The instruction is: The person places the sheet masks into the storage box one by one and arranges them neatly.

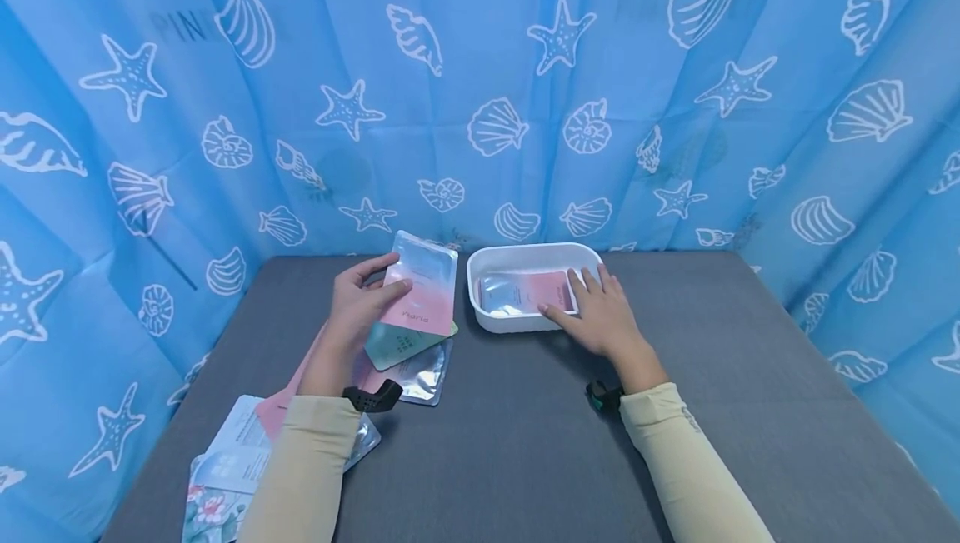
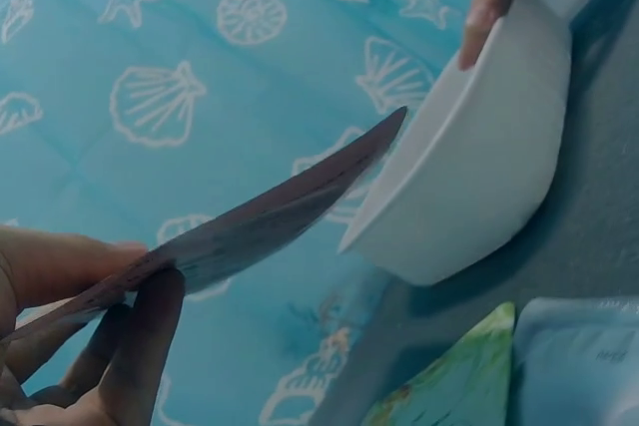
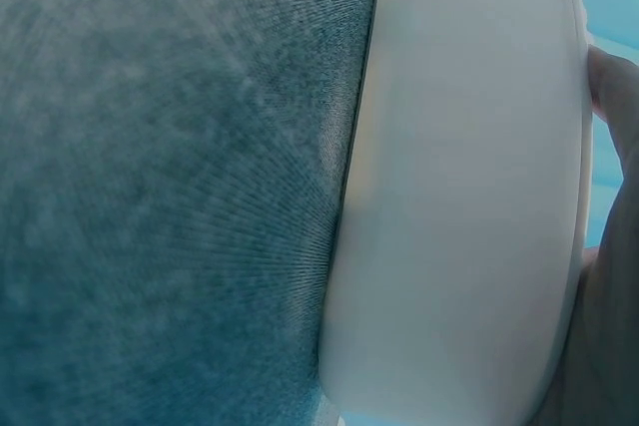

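My left hand pinches a blue-to-pink sheet mask packet between thumb and fingers, raised just left of the white plastic tray. From the left wrist view the packet appears nearly edge-on, slightly bowed. Inside the tray lies another packet, silver and pink, flat on the bottom. My right hand rests over the tray's right end, fingers spread, with the thumb reaching across the front rim. The tray's outer wall fills much of the right wrist view.
Below the left hand lie a green packet and a silver one, overlapping. More packets, including a floral one, spread beneath the left forearm on the grey table. A blue shell-patterned curtain hangs behind.
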A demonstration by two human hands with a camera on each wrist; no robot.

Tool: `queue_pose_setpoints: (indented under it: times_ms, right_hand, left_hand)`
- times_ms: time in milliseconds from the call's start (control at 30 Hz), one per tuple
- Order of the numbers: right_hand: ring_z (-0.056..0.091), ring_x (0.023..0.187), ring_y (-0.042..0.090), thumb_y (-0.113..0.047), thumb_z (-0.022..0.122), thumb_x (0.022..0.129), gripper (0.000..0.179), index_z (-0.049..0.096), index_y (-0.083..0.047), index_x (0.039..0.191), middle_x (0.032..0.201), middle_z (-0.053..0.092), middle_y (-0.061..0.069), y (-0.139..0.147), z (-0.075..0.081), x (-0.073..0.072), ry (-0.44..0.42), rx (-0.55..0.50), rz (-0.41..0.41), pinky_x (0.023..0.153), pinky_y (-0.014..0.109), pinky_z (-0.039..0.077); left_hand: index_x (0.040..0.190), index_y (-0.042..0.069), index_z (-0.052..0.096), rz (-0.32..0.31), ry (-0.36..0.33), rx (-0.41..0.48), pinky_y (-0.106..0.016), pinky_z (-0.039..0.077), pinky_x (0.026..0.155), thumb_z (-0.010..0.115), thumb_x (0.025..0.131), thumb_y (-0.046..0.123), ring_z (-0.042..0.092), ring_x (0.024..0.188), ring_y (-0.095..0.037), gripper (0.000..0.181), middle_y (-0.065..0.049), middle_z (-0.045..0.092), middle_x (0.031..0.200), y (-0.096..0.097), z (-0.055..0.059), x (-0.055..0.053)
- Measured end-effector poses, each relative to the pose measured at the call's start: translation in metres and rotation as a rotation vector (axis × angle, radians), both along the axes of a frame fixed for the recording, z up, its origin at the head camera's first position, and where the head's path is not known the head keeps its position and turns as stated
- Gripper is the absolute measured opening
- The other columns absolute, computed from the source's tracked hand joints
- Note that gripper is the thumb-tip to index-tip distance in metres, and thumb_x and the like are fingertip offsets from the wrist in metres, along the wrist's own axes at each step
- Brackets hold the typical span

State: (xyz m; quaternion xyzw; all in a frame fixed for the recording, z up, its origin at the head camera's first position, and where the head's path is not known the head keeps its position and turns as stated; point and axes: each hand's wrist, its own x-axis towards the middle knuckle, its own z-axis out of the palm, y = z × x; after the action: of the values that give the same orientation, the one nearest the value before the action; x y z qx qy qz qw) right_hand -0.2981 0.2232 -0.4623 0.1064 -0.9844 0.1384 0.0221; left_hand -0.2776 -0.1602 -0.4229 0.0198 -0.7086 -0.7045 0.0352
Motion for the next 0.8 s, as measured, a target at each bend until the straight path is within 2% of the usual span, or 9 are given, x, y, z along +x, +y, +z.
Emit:
queue_pose_setpoints:
  times_ms: [267, 567, 800]
  right_hand:
    - [-0.001, 0.164, 0.048, -0.076, 0.041, 0.101, 0.102, 0.022, -0.001, 0.168, 0.175, 0.018, 0.027, 0.000, 0.001, 0.003, -0.022, -0.006, -0.009, 0.132, 0.064, 0.002]
    - [-0.002, 0.164, 0.047, -0.078, 0.039, 0.101, 0.103, 0.021, -0.002, 0.168, 0.175, 0.018, 0.026, 0.000, 0.001, 0.002, -0.020, 0.001, -0.004, 0.132, 0.064, 0.001]
    - [-0.002, 0.164, 0.047, -0.077, 0.041, 0.101, 0.103, 0.022, -0.001, 0.168, 0.175, 0.018, 0.027, 0.000, 0.000, 0.001, -0.015, -0.006, 0.000, 0.132, 0.064, 0.001]
  left_hand:
    - [0.144, 0.012, 0.066, -0.045, -0.013, 0.036, -0.033, 0.066, 0.079, 0.081, 0.091, 0.005, 0.077, 0.101, -0.019, 0.055, -0.021, 0.066, 0.137, 0.017, -0.005, 0.001]
    - [0.144, 0.016, 0.066, -0.065, -0.032, 0.012, -0.034, 0.065, 0.082, 0.082, 0.093, 0.011, 0.075, 0.113, -0.027, 0.054, -0.018, 0.065, 0.141, 0.025, -0.007, 0.003]
    - [0.139, 0.013, 0.069, -0.062, -0.016, -0.005, -0.027, 0.064, 0.083, 0.080, 0.095, 0.017, 0.071, 0.106, -0.021, 0.045, -0.016, 0.062, 0.139, 0.029, -0.009, 0.004]
